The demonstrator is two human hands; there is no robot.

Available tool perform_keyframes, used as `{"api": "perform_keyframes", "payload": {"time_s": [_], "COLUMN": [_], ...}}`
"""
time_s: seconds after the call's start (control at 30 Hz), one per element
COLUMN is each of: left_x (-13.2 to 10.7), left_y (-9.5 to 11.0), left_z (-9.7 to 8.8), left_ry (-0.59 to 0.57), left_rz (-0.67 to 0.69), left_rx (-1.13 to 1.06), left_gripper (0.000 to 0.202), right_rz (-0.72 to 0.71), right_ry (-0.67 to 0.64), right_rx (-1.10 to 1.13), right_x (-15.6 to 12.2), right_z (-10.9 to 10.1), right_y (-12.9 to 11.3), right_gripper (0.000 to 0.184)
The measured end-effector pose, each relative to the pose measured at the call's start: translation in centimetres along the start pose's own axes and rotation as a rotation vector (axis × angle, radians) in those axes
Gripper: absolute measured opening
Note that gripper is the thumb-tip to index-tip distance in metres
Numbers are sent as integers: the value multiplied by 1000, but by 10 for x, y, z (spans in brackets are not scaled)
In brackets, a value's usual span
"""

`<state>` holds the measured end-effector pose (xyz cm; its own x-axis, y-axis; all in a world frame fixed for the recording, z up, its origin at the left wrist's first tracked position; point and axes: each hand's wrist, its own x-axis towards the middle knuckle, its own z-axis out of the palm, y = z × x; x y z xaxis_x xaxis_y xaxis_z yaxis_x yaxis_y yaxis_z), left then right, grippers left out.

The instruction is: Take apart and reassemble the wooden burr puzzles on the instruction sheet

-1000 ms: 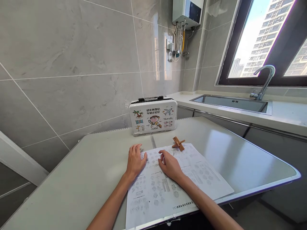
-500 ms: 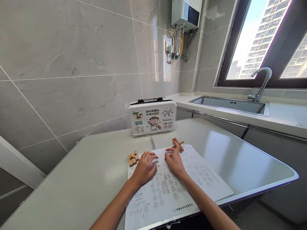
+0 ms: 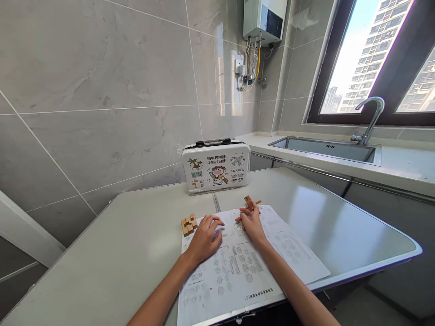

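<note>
Under both my hands lies a large printed sheet (image 3: 238, 280) covered with small puzzle drawings. My left hand (image 3: 206, 233) rests on its upper left part, fingers curved and apart, with nothing in them. Just left of those fingers a blocky wooden puzzle (image 3: 189, 224) sits at the sheet's edge. My right hand (image 3: 250, 224) is over the upper right part of the sheet, fingers spread and holding nothing I can see. Beyond it, a wooden puzzle of crossed pieces (image 3: 248, 199) is partly hidden by the fingers; whether they touch it I cannot tell.
A white cartoon-printed case (image 3: 217, 167) with a black handle stands upright at the back of the pale table (image 3: 112, 253). To the right run a counter with a sink (image 3: 322, 149) and a faucet (image 3: 372, 117). A tiled wall rises behind.
My right hand has shifted slightly right and toward me, and now covers more of the crossed wooden puzzle. My left hand has stayed in place.
</note>
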<state>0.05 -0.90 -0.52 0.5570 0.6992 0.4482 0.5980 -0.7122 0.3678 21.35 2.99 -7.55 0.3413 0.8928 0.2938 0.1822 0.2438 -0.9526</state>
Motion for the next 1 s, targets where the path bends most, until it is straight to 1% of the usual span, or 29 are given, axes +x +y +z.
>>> {"api": "perform_keyframes", "payload": {"time_s": [0.07,0.27,0.43,0.6,0.7,0.77,0.87,1.0], "left_x": [0,0,0,0,1,2,2,3], "left_y": [0,-1,-1,-2,-2,-3,-5,-8], "left_z": [0,1,1,2,2,3,3,6], "left_ry": [2,0,10,24,59,97,153,198], "left_rz": [2,4,8,-14,-50,-83,-130,-200], "left_rx": [0,8,8,-5,-29,-54,-97,-137], "left_gripper": [27,25,24,22,20,18,16,21], "right_rz": [9,145,173,185,173,172,191,184], "right_ry": [-13,-12,-28,-16,-22,-33,-84,-221], "right_rx": [2,137,166,127,125,184,300,349], "right_x": [1,2,0,-4,-5,-6,-7,-11], "right_z": [0,-1,-3,-3,-5,-6,-5,-1], "right_y": [4,4,-8,-22,-29,-33,-39,-45], "right_gripper": [73,64,59,47,44,43,44,50]}}
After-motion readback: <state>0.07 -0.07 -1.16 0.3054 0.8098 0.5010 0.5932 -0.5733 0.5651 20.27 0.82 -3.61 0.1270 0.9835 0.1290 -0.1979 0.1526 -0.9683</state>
